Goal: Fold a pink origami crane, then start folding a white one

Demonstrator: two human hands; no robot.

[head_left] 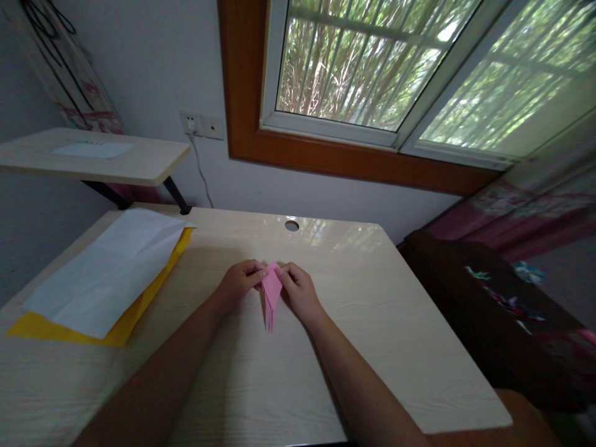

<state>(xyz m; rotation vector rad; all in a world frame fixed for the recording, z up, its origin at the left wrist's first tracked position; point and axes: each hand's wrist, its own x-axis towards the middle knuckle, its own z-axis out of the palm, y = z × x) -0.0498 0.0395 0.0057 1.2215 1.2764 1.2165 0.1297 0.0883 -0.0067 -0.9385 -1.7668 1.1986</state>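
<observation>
Head view: 2 bare hands are meeting over the middle of a pale desk [372,323]. Left hand [238,282] and right hand [298,288] are each pinching the top of a folded pink paper [271,295] between thumb and fingertips, its narrow point aiming toward the person. A white sheet [107,273] is lying on a yellow sheet [41,328] at the desk's left. A window [372,62] is showing greenery behind.

Both forearms extended forward, left hand [239,282], right hand [298,290] (fingertips pinched), nearly meeting.
</observation>
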